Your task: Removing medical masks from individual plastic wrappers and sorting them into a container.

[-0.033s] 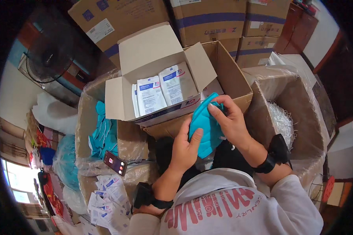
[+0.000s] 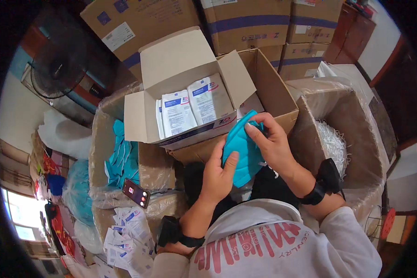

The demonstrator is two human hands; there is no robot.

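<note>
In front of my body, both hands hold a teal folded face mask (image 2: pixel 243 155) tilted upright. My left hand (image 2: pixel 220 169) grips its left edge, thumb laid across the front. The thumb and fingers of my right hand (image 2: pixel 273 139) pinch its upper right corner. A bit of white strap (image 2: pixel 274 172) hangs beside the mask under my right hand. Just beyond the hands, an open carton (image 2: pixel 199 131) contains several white and blue packets (image 2: pixel 180 115) standing upright. What lies behind the mask is hidden.
At left, a plastic-lined box (image 2: pixel 155 167) holds more teal masks (image 2: pixel 121 155). A phone (image 2: pixel 135 192) and loose packets (image 2: pixel 129 241) lie near my left arm. On the right, another lined box (image 2: pixel 363 139) contains white straps (image 2: pixel 331 146). Stacked cartons (image 2: pixel 245 34) and a fan (image 2: pixel 58 69) stand behind.
</note>
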